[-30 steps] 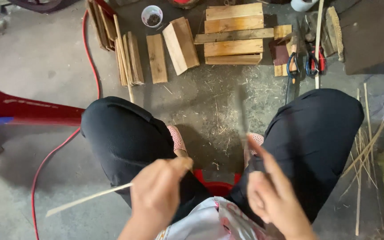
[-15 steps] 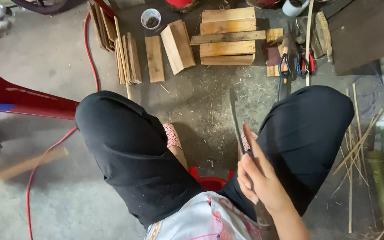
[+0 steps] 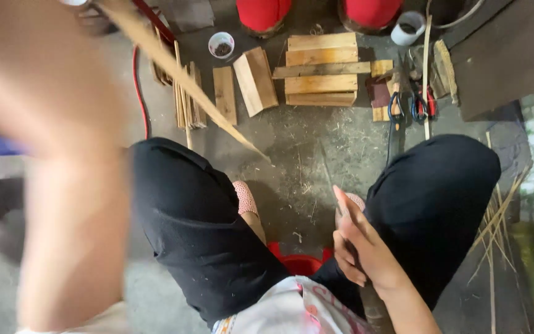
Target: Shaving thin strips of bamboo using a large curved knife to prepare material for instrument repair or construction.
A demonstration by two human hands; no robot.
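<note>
At the far left the left hand [image 3: 44, 80] is raised close to the camera, large and blurred, where half a second ago it was out of the picture; its fingers cannot be made out, so whether they are closed on anything cannot be told. From near it a long pale bamboo strip [image 3: 183, 80] slants down and to the right, its thin tip ending over the concrete floor [image 3: 292, 142] between the knees; earlier the strip lay low at the left edge. Behind the strip stands a bundle of narrow wooden slats [image 3: 186, 105] beside a red hose [image 3: 138, 93], and just right of these a small round white cup [image 3: 221, 44] with dark contents. Next come flat wooden boards [image 3: 319, 68], stacked side by side, with two red rounded shapes at the top edge above them. Open floor, littered with shavings, lies between the black-trousered knees. A red stool [image 3: 298, 263] shows under the person. The right hand [image 3: 356, 247] sits low by the right knee, much as before, fingers curled around a dark blade [image 3: 330, 179] that points up and away. Further right lie pliers with red and blue handles [image 3: 412, 105], a white cylinder [image 3: 408, 28], then thin bamboo splints [image 3: 495, 229] along a brick edge.
</note>
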